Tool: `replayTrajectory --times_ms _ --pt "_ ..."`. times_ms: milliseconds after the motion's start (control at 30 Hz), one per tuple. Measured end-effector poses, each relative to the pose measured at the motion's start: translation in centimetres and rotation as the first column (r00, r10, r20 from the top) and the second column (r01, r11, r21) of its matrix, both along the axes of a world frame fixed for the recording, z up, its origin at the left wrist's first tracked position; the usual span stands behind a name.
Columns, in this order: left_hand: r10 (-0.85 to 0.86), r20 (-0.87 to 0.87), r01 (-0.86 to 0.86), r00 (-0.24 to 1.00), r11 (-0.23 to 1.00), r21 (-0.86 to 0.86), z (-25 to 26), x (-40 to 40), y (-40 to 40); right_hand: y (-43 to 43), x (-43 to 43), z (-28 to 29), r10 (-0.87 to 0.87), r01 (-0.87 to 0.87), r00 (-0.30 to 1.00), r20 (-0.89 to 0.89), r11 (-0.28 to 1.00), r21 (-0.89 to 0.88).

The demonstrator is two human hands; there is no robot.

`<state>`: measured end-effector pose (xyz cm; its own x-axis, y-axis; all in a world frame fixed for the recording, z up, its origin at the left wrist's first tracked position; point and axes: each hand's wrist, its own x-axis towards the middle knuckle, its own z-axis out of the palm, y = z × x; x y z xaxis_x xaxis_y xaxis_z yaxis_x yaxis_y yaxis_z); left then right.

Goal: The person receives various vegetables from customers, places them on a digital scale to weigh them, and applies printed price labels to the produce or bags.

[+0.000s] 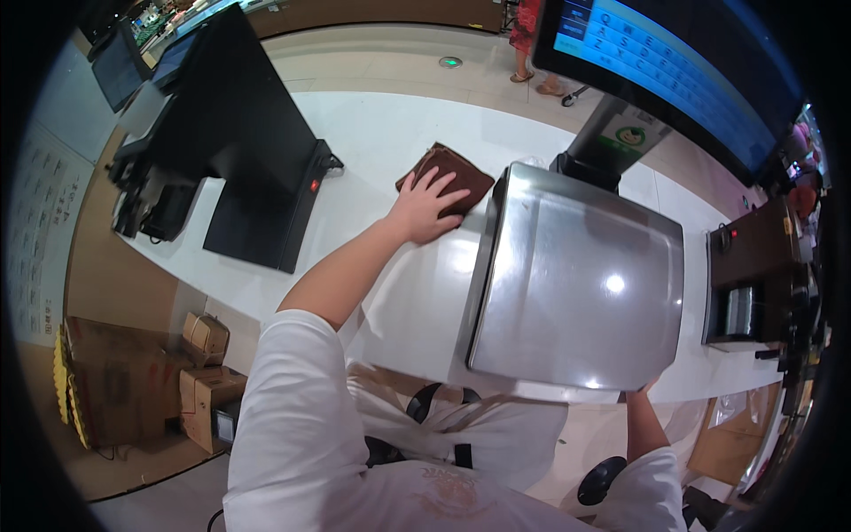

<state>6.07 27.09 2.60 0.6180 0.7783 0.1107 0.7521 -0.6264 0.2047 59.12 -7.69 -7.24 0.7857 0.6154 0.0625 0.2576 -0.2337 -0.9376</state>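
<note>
My left hand [429, 204] lies with fingers spread on a folded brown cloth [473, 171], pressing it flat on the white counter [405, 286]. Just right of the cloth stands a weighing scale with a broad stainless-steel platter [578, 279]. At the platter's near right corner is my right hand [650, 384], mostly hidden below the edge, so its fingers and grip cannot be made out. Behind the platter, a post carries a lit touch screen [665, 73] with a keyboard on it.
A black machine housing [259, 159] stands on the counter's left part, a dark device [754, 279] at the right end. Cardboard boxes [206, 399] lie on the floor at lower left. Beyond the counter, a person's legs [522, 53] show beside a caster wheel [569, 100].
</note>
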Motion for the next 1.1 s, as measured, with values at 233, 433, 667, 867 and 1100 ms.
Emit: replayTrajectory --times_ms 233,433,667,867,1100 --pt "-0.114 0.072 0.117 0.991 0.992 -0.039 -0.8 -4.6 -16.0 2.5 -5.5 7.6 0.171 0.128 0.777 0.606 0.900 -0.417" --pt "-0.116 0.141 0.127 0.983 0.990 -0.068 1.0 -7.2 -28.7 1.9 -7.5 9.2 0.177 0.172 0.697 0.694 0.899 -0.402" --pt "0.933 0.360 0.298 -0.011 0.347 -0.889 6.7 -7.5 -30.5 1.9 -7.3 9.5 0.202 0.168 0.731 0.652 0.872 -0.459" --pt "0.457 0.888 -0.402 0.045 0.822 -0.403 10.7 -9.8 -22.6 2.1 -7.2 10.0 0.187 0.167 0.736 0.650 0.881 -0.442" --pt "0.628 0.084 -0.599 0.774 0.768 -0.225 1.8 -7.0 -22.4 2.2 -7.9 10.2 0.225 0.164 0.742 0.632 0.852 -0.496"
